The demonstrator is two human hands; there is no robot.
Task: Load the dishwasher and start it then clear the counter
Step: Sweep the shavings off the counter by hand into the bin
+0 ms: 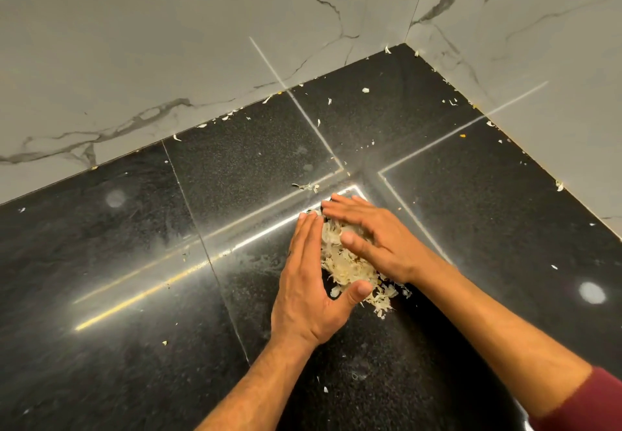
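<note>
While both arms reached over the black counter (pixel 141 296), the left hand (pixel 308 287) and right hand (pixel 373 240), fingers straight and flat, cupped a pile of peels (pixel 346 267) between them near the marble wall (pixel 168 43) corner; stray flakes (pixel 365 90) lay scattered.

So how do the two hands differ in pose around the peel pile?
The left hand stands on edge, fingers straight, walling the left side of the pile; the right hand lies flatter, palm down over the pile's top right. The left thumb hooks under the pile's near edge; the right thumb lies across its top. A maroon sleeve shows on the right arm only. Both are open and touch the pile on the counter.
</note>
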